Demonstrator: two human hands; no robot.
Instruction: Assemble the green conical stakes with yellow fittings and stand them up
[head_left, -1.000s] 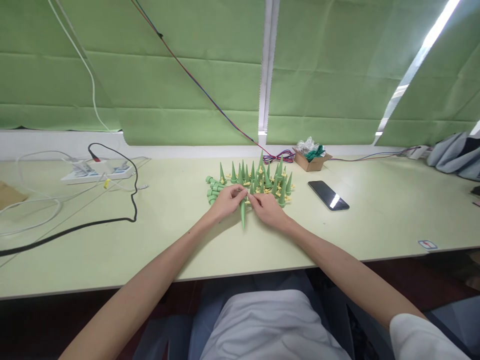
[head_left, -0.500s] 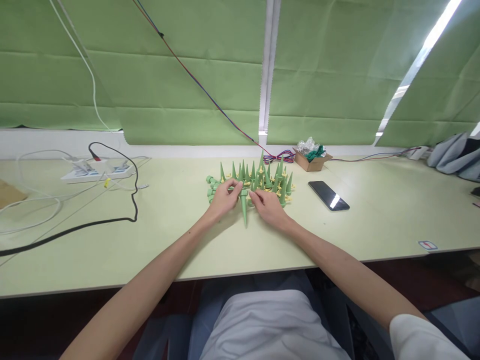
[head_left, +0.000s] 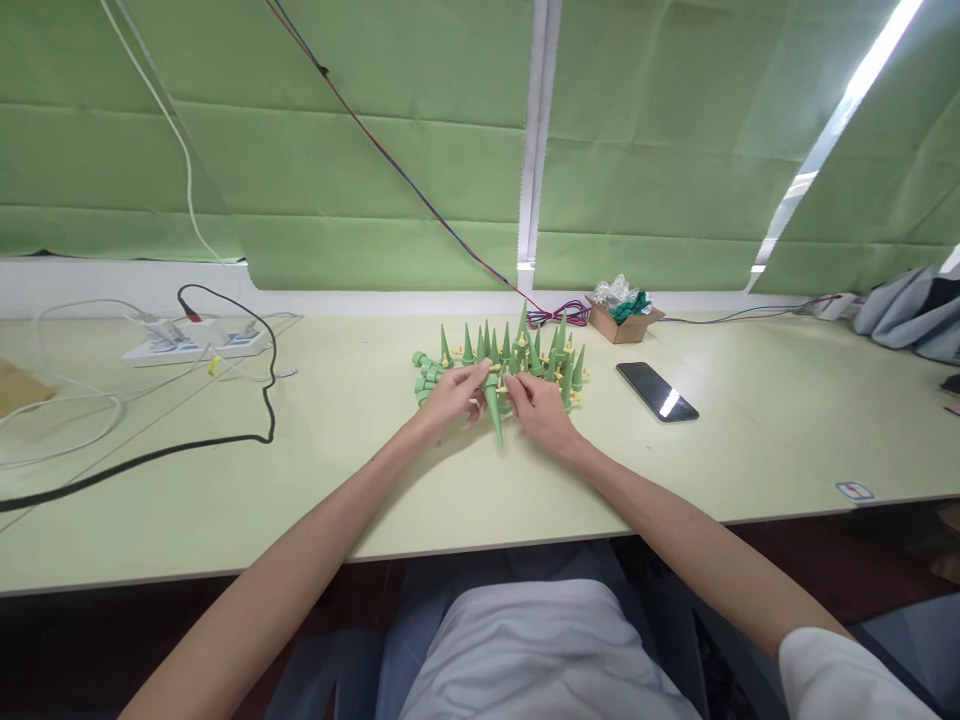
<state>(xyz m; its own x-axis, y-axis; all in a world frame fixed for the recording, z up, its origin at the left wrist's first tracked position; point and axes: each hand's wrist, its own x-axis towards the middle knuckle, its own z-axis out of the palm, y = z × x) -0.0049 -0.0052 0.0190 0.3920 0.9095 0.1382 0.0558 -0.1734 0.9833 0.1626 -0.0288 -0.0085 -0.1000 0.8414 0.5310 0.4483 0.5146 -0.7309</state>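
Observation:
Between my hands is a green plastic watering spike [head_left: 494, 412], its point aimed down toward me and a little to the right. My left hand [head_left: 452, 390] pinches the wide cap end of this spike. My right hand [head_left: 541, 408] is closed close to the spike's right side, fingertips at a small yellow part [head_left: 503, 390] that looks like its valve; the fingers partly cover it. Behind my hands several more green spikes [head_left: 561, 345] stand upright with yellow valves among them. Other green spikes [head_left: 424, 372] lie on their sides at the left, with their caps facing left.
A black phone [head_left: 657, 391] lies right of the spikes. Behind it stands a small cardboard box [head_left: 624, 325] with plastic wrap and something green inside, beside coiled wires [head_left: 564, 314]. At the left are a white power strip [head_left: 199, 342] and a black cable [head_left: 271, 400] across the table [head_left: 315, 500].
The held spike has tilted, its point swinging to the right and slightly up. My left hand has turned a little with it, and my right hand has shifted slightly right.

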